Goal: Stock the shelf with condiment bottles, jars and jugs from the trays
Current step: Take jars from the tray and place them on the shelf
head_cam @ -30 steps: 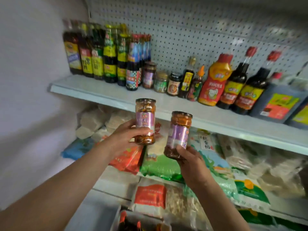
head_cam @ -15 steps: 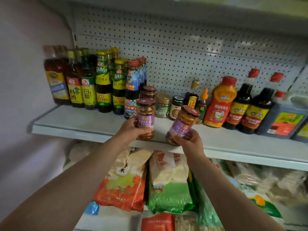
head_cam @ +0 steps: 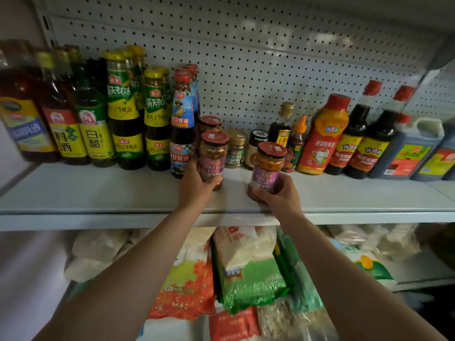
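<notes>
Red-lidded glass chilli jars: left hand [head_cam: 197, 187] grips one [head_cam: 212, 158] upright, right hand [head_cam: 278, 193] grips another [head_cam: 267, 169] tilted toward 1 o'clock, both low over white metal shelf [head_cam: 98, 193] for placing.

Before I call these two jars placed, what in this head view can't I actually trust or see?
- Left jar base: covered by the left hand, so shelf contact is unclear.
- Right jar base: hidden by the right hand; it looks tilted.
- Rear jar: mostly hidden behind the left jar.
- Far-left bottles: blurred and cut by the frame edge.
- Trays: out of view.
</notes>
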The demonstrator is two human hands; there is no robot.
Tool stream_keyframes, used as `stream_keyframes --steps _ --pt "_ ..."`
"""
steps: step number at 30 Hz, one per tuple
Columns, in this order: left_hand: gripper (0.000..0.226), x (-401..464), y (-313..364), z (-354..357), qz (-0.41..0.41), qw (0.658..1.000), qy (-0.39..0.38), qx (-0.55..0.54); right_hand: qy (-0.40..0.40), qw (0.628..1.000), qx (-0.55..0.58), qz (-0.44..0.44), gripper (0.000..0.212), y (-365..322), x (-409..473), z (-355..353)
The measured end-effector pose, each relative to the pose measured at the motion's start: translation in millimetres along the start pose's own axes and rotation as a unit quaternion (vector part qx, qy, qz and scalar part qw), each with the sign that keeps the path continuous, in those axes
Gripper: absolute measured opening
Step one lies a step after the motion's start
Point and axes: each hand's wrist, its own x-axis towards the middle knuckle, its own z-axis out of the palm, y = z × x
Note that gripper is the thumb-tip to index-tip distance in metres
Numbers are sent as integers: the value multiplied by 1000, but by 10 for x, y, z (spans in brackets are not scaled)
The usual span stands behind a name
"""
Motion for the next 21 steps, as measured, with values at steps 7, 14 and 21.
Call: stream_keyframes --steps 7,14,21 --pt "67 15 -45 88 27 996 84 31 3 1000 7 -10 66 18 -8 5" --pt "53 13 99 209 11 981 149 127 -16 1000 3 -14 64 6 0 -42" --pt "52 101 141 275 -34 971 158 178 -60 998 16 -18 62 71 51 -99"
